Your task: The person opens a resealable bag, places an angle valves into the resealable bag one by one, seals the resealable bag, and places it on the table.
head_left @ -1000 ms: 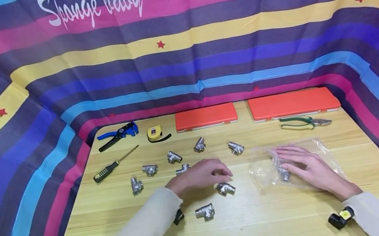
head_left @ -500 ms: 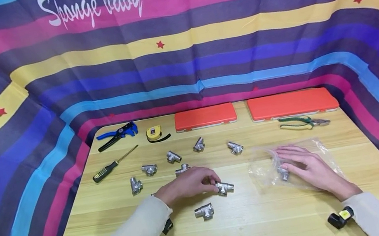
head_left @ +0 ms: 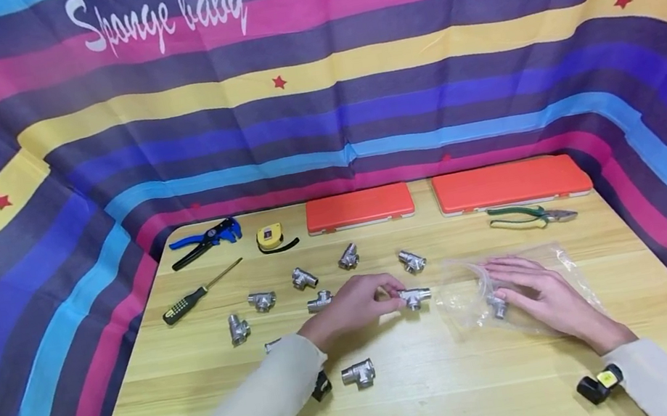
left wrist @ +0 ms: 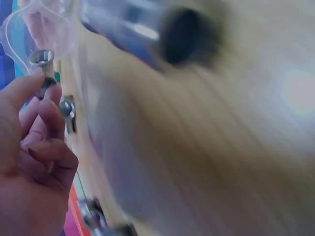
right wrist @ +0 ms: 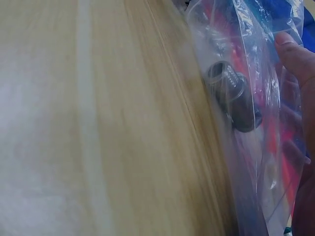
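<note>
My left hand (head_left: 362,300) pinches a silver metal tee pipe fitting (head_left: 415,297) between thumb and fingertips, left of a clear plastic bag (head_left: 462,300). In the left wrist view the held tee fitting (left wrist: 43,58) shows its round opening, overlapping the bag (left wrist: 59,29). My right hand (head_left: 536,295) rests on the bag with thumb and fingers spread, the mouth's upper layer standing up at the fingertips. Inside the bag lies another tee fitting (head_left: 498,305), also seen through the plastic in the right wrist view beside the thumb (right wrist: 293,54).
Several more tee fittings lie about, one (head_left: 359,374) in front of the left hand and one (head_left: 411,261) behind. Farther back are a screwdriver (head_left: 187,304), wire strippers (head_left: 207,242), a tape measure (head_left: 270,236), pliers (head_left: 533,215) and two red cases (head_left: 360,207) (head_left: 511,183).
My left hand has reached a tee fitting, gripped it and brought it up and right toward the bag. The right hand has stayed in place on the bag.
</note>
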### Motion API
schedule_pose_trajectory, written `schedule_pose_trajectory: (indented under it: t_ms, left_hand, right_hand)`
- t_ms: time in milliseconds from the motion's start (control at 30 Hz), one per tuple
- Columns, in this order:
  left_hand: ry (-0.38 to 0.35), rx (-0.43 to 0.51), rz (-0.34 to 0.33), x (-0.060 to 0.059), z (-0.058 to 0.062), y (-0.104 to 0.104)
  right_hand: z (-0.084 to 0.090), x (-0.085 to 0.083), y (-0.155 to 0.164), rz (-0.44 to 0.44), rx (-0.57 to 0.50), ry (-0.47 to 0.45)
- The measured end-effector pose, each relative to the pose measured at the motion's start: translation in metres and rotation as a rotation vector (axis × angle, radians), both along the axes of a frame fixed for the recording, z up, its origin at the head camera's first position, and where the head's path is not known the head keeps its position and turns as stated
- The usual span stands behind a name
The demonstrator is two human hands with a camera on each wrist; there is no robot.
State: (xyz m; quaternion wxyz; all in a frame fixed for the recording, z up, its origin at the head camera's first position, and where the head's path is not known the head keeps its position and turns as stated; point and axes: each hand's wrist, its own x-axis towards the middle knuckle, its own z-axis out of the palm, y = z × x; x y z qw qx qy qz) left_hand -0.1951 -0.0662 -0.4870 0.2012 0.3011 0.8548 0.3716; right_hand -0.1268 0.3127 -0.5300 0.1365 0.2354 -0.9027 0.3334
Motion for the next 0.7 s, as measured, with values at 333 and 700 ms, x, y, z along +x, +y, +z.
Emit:
schedule_pose_trajectory:
  t_ms: [333, 700]
  left_hand:
    - [0.082, -0.059, 0.01, 0.007, -0.002, 0.065]
    - [0.168, -0.18, -0.087, 0.011, -0.005, 0.101]
  right_hand:
    - [0.0, 0.001, 0.0, -0.011, 0.01, -0.016]
    - [-0.001, 0.0, 0.0, 0.008, 0.011, 0.004]
